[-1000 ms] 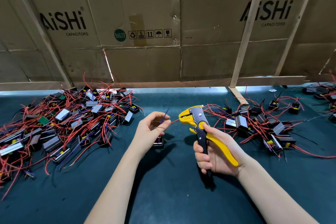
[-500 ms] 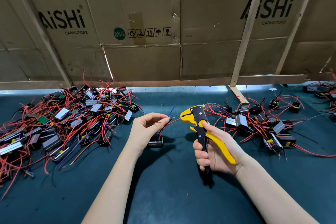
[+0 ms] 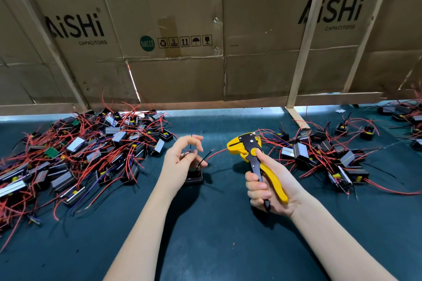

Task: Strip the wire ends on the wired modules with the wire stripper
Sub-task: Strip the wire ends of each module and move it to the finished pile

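My right hand (image 3: 265,187) grips the handles of the yellow and black wire stripper (image 3: 245,146), whose jaws point left. My left hand (image 3: 179,163) hovers over a small black wired module (image 3: 194,179) that sits on the mat. Its thumb and fingers pinch the module's blue wire (image 3: 191,140), which sticks straight up. A black wire (image 3: 205,158) and a red wire (image 3: 217,154) spring free from the module, and the red one arcs toward the stripper's jaws. Whether the red wire's tip touches the jaws is unclear.
A large heap of modules with red wires (image 3: 80,155) covers the left of the dark green mat (image 3: 205,235). A smaller heap (image 3: 331,155) lies to the right, with more modules (image 3: 406,116) at the far right. A cardboard wall (image 3: 182,64) with wooden struts (image 3: 299,121) closes off the back.
My left hand let go of the red wire it held at the stripper's jaws, spread its fingers and took the blue wire. The right hand and stripper stayed in place.
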A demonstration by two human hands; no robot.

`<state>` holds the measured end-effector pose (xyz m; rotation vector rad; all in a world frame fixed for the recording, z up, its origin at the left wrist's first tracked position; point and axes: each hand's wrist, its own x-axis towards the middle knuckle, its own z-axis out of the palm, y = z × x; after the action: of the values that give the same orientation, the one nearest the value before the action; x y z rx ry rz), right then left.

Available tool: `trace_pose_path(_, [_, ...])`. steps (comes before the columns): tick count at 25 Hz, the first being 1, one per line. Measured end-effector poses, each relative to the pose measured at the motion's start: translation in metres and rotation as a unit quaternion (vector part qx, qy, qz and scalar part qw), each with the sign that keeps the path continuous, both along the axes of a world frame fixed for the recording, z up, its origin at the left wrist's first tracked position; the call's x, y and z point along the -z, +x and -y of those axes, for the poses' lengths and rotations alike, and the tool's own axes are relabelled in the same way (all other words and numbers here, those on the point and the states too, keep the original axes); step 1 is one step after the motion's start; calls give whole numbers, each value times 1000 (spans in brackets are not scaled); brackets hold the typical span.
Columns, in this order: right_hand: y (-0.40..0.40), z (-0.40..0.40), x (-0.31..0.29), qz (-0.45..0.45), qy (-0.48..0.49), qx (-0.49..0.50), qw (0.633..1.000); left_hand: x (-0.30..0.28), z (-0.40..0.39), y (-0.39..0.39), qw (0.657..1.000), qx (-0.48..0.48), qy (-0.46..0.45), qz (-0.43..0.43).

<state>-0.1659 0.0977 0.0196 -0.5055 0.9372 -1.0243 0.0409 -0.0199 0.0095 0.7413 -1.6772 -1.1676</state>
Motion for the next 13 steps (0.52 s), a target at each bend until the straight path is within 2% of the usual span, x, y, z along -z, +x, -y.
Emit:
trace_pose_path(3, [-3, 0, 0, 12, 1, 7, 1000, -3, 1, 3, 995, 86, 52, 7])
trace_pose_path(5, [-2, 0, 1, 25, 0, 8, 1000, -1, 1, 6, 992, 113, 32, 52])
trace_pose_path(10, [5, 5, 7, 127, -2, 132, 983, 2, 2, 3, 990, 125, 26, 63])
trace_pose_path(13, [0, 2, 5, 133, -35, 86, 987, 1, 1, 1, 990, 123, 31, 58])
